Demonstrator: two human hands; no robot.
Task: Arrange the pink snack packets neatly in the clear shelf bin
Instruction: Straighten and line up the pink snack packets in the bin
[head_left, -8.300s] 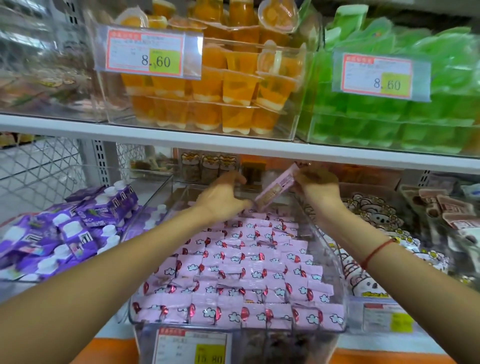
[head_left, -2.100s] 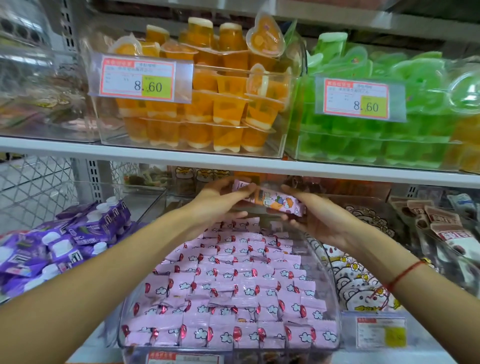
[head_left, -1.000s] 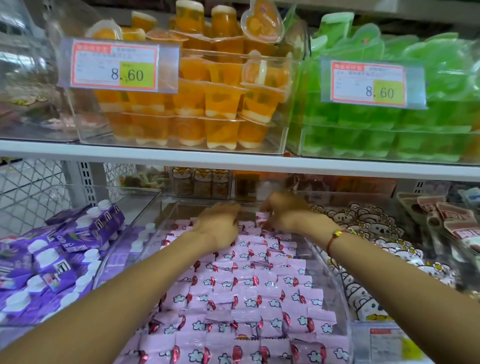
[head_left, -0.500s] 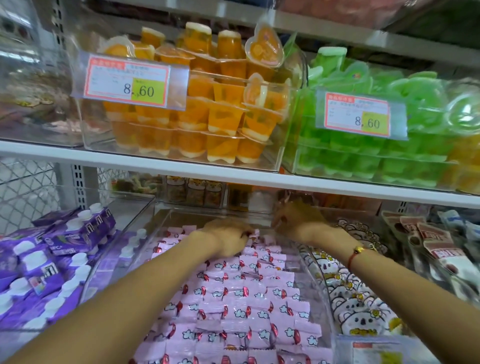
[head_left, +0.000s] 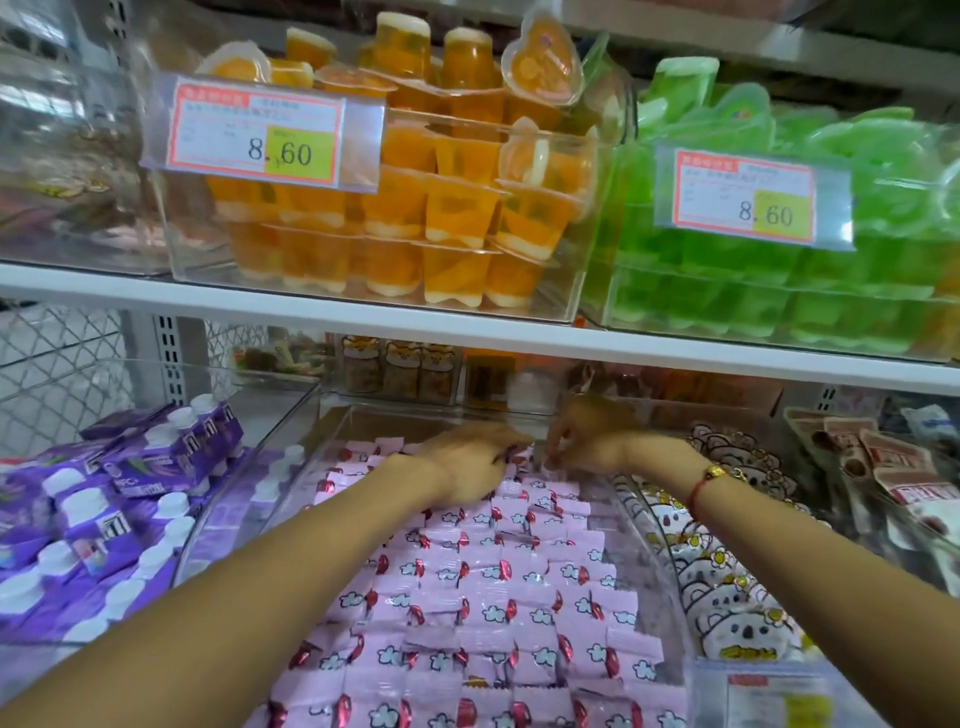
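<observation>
Both hands are working at the back of the bin (head_left: 332, 415): left hand (head_left: 467, 462) is lying palm-down on the packets (head_left: 493, 582), fingers fairly flat, while right hand (head_left: 587, 441) is pinching what looks like a packet edge at the back row. Packets are sitting in overlapping rows filling the bin. Best bet: keep the left pressing neighbours down while the right is tucking its packet flush, same tilt and overlap as the rows.

We see the lower shelf (head_left: 31, 662) carrying the clear bin (head_left: 332, 431) between a purple-pouch bin (head_left: 270, 395) and a bear-packet bin (head_left: 670, 561).
</observation>
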